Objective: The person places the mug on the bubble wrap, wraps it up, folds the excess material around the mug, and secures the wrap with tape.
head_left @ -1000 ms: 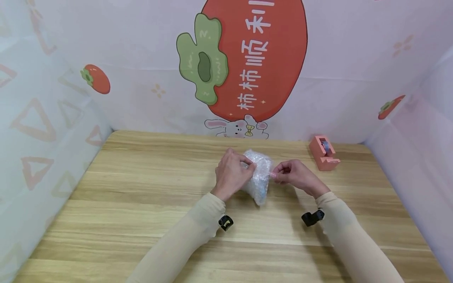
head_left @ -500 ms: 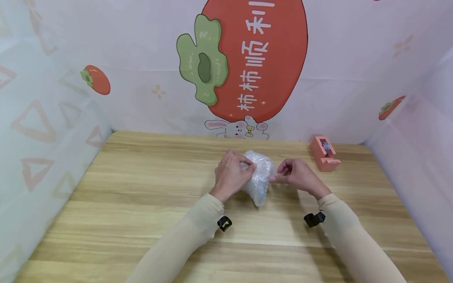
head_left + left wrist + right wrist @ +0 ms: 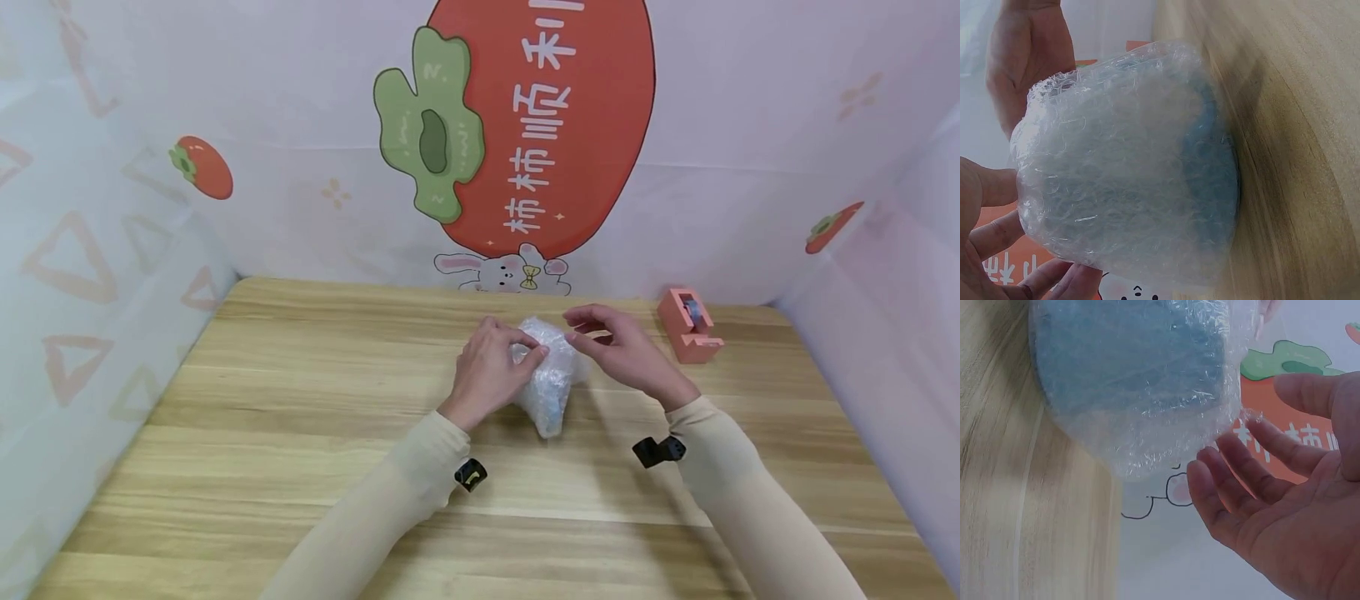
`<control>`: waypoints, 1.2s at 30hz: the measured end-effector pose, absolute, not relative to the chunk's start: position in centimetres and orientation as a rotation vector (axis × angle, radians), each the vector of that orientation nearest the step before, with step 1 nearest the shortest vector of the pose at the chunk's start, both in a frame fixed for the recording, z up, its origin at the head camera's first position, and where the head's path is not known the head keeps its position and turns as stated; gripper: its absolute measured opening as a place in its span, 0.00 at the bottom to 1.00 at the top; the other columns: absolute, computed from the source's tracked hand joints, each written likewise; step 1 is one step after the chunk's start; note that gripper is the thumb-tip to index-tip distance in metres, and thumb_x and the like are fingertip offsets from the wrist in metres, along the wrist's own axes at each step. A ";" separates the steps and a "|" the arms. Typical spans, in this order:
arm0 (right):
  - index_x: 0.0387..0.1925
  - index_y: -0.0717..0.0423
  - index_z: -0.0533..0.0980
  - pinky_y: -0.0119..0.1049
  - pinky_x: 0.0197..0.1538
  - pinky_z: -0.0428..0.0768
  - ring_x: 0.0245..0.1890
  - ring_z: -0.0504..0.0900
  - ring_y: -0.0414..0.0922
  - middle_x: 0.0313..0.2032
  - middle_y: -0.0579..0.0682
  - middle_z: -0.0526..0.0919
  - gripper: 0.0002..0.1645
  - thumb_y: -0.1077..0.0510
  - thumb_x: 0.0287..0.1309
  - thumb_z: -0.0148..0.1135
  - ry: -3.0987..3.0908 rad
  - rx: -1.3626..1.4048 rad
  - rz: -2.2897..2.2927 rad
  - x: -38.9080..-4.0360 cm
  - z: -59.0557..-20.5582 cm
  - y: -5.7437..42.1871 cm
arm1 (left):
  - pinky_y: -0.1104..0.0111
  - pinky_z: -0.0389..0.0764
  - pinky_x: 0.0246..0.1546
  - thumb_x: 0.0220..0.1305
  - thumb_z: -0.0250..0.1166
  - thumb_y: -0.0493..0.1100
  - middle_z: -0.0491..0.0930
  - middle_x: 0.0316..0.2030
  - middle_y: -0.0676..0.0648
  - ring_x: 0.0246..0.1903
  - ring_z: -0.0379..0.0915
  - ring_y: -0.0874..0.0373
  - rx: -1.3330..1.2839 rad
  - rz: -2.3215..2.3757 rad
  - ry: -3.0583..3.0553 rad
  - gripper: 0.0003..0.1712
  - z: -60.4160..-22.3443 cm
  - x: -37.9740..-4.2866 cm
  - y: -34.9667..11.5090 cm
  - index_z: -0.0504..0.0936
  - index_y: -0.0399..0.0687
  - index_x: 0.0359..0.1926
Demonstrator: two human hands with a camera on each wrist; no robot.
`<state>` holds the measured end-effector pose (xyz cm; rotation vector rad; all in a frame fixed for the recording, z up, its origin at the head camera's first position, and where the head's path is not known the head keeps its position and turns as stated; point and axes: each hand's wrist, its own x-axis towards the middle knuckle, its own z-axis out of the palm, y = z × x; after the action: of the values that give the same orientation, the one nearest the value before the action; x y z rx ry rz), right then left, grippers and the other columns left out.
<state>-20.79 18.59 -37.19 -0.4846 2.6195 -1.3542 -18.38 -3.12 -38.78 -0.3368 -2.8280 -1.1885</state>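
A bundle of clear bubble wrap (image 3: 551,387) stands on the wooden table, and something blue (image 3: 1210,181) shows through its lower part. From the left side, my left hand (image 3: 487,367) holds the wrap with the thumb and fingers at its top. In the left wrist view, those fingers lie along the edge of the bundle. My right hand (image 3: 626,350) is at the upper right of the bundle, its thumb and fingers parted and bent gently. The right wrist view shows these fingertips (image 3: 1200,478) close by the wrap's loose edge, with nothing between thumb and fingers.
A pink tape dispenser (image 3: 686,329) with a blue roll stands at the back right of the table (image 3: 300,433). Printed cloth walls (image 3: 300,208) rise behind and on both sides. Each sleeve carries a small black camera (image 3: 658,452).
The right hand's fingers were together at the bundle's right side. They have since parted, and the hand has moved up toward the top. The left hand and the bundle stay almost in place.
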 end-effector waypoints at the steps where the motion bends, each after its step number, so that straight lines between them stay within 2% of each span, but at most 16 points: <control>1: 0.62 0.58 0.75 0.54 0.60 0.78 0.56 0.78 0.53 0.58 0.56 0.80 0.23 0.53 0.70 0.64 2.613 -0.488 -1.352 -20.8 -37.2 18.4 | 0.61 0.75 0.35 0.66 0.69 0.55 0.75 0.42 0.48 0.41 0.72 0.54 -0.338 -1.191 -2.828 0.14 -38.8 -18.3 -3.1 0.92 0.52 0.44; 8: 0.62 0.61 0.75 0.55 0.62 0.76 0.58 0.77 0.55 0.58 0.56 0.80 0.27 0.55 0.65 0.69 2.584 -0.540 -1.322 -20.8 -37.3 17.9 | 0.60 0.76 0.37 0.69 0.67 0.54 0.76 0.45 0.47 0.43 0.73 0.53 -0.337 -1.196 -2.821 0.15 -38.8 -18.1 -3.1 0.91 0.51 0.45; 18: 0.60 0.62 0.76 0.55 0.62 0.75 0.58 0.76 0.56 0.56 0.57 0.80 0.26 0.58 0.63 0.70 2.582 -0.494 -1.332 -21.0 -37.9 17.8 | 0.53 0.71 0.60 0.70 0.66 0.47 0.71 0.57 0.41 0.58 0.68 0.47 -0.562 -1.388 -2.843 0.17 -38.2 -17.7 -4.5 0.86 0.44 0.55; 24: 0.56 0.63 0.77 0.54 0.58 0.78 0.54 0.78 0.56 0.53 0.57 0.82 0.23 0.59 0.61 0.71 2.630 -0.498 -1.327 -20.8 -38.0 17.6 | 0.50 0.69 0.64 0.68 0.68 0.45 0.72 0.60 0.41 0.61 0.68 0.46 -0.529 -1.399 -2.838 0.19 -38.2 -17.4 -4.6 0.84 0.46 0.58; 28: 0.51 0.63 0.78 0.50 0.53 0.81 0.50 0.80 0.53 0.48 0.56 0.83 0.20 0.59 0.61 0.72 2.694 -0.529 -1.291 -20.5 -38.1 17.6 | 0.48 0.70 0.61 0.65 0.72 0.44 0.76 0.60 0.42 0.61 0.70 0.45 -0.416 -1.389 -2.792 0.23 -38.2 -17.4 -4.4 0.83 0.48 0.59; 33: 0.46 0.60 0.80 0.46 0.48 0.83 0.44 0.81 0.50 0.43 0.54 0.83 0.13 0.57 0.64 0.69 2.751 -0.569 -1.253 -19.9 -38.0 17.9 | 0.49 0.76 0.52 0.62 0.74 0.47 0.79 0.57 0.41 0.54 0.75 0.45 -0.254 -1.350 -2.792 0.30 -38.1 -17.5 -4.5 0.78 0.45 0.62; 36: 0.42 0.58 0.81 0.42 0.44 0.83 0.39 0.81 0.48 0.39 0.51 0.83 0.07 0.58 0.67 0.66 2.776 -0.567 -1.236 -19.5 -37.9 18.2 | 0.53 0.77 0.45 0.60 0.76 0.52 0.81 0.51 0.43 0.47 0.76 0.48 -0.160 -1.297 -2.824 0.29 -37.9 -17.7 -4.7 0.78 0.44 0.57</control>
<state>-19.54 18.24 -37.86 -0.5671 2.7763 -1.2364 -17.69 -4.71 -37.93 -0.1600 -2.8237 -1.2968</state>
